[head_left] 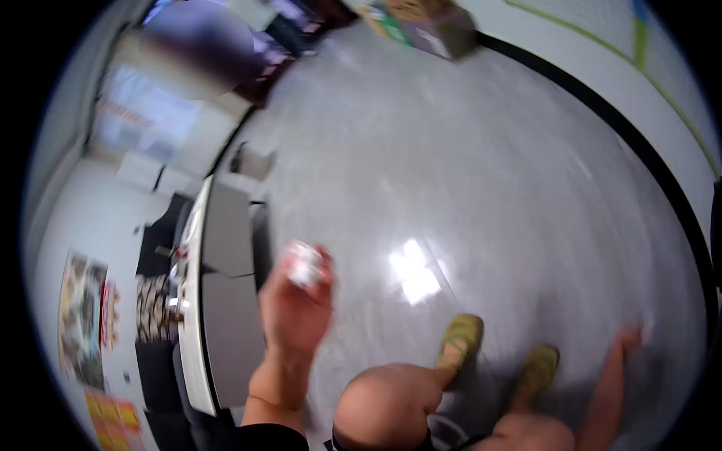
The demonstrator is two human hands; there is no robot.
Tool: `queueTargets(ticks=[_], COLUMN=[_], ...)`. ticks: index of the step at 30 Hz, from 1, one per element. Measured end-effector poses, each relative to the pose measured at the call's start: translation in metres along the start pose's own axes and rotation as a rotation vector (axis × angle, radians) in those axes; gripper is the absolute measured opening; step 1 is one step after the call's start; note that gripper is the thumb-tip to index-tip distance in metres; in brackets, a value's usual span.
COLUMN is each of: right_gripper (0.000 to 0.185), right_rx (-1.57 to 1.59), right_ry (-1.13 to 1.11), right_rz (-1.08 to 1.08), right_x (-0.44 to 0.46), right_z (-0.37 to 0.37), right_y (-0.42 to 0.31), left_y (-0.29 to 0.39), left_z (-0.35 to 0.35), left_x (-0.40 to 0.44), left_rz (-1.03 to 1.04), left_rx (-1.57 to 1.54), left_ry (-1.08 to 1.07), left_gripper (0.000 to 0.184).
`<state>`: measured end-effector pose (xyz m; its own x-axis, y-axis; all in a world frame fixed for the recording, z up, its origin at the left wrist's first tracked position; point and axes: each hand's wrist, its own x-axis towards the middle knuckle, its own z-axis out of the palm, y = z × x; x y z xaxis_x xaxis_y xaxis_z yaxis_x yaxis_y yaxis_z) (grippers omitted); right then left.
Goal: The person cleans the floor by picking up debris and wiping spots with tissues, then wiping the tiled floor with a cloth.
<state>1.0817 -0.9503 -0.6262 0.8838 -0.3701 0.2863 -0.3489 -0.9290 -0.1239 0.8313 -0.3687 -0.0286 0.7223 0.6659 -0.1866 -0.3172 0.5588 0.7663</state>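
Fingers curled, my left hand (297, 301) holds a small crumpled white item (304, 264), blurred, above the grey floor (421, 165). At the lower right my right hand (630, 337) is out to the side, low over the floor, and smeared by motion; its fingers cannot be made out. Between the hands are my bent knees and my feet in yellow-green shoes (461, 336).
A white-topped table (197, 323) with small items on it stands at the left, beside a dark sofa (156, 361). Boxes (444, 34) sit at the top by the wall. A beige bin-like object (254, 164) is on the floor near the table.
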Motion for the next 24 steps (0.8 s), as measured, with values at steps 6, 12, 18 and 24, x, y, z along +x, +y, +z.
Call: queueTargets(ticks=[6,12,18,24], right_gripper=[0.041,0.051,0.054,0.052], right_rx=[0.818,0.245,0.148,-0.137], right_ry=[-0.498,-0.590,-0.441,-0.249], right_rz=[-0.049,-0.853,-0.431,0.147], right_x=[-0.057,-0.065,-0.050,-0.072], right_z=[-0.154,-0.185,-0.191,-0.171], right_y=[-0.288,-0.289,-0.152,0.054], left_y=[-0.050,-0.067,-0.077,-0.069], left_z=[0.042,0.088,0.065,0.059], left_x=[-0.029,-0.070,-0.071,-0.064], left_rz=[-0.278,-0.601,-0.682,-0.704], left_rx=[-0.118,-0.169,-0.205,-0.102], left_ry=[0.043,0.127,0.178,0.050], left_gripper=[0.026,0.014,0.011,0.015])
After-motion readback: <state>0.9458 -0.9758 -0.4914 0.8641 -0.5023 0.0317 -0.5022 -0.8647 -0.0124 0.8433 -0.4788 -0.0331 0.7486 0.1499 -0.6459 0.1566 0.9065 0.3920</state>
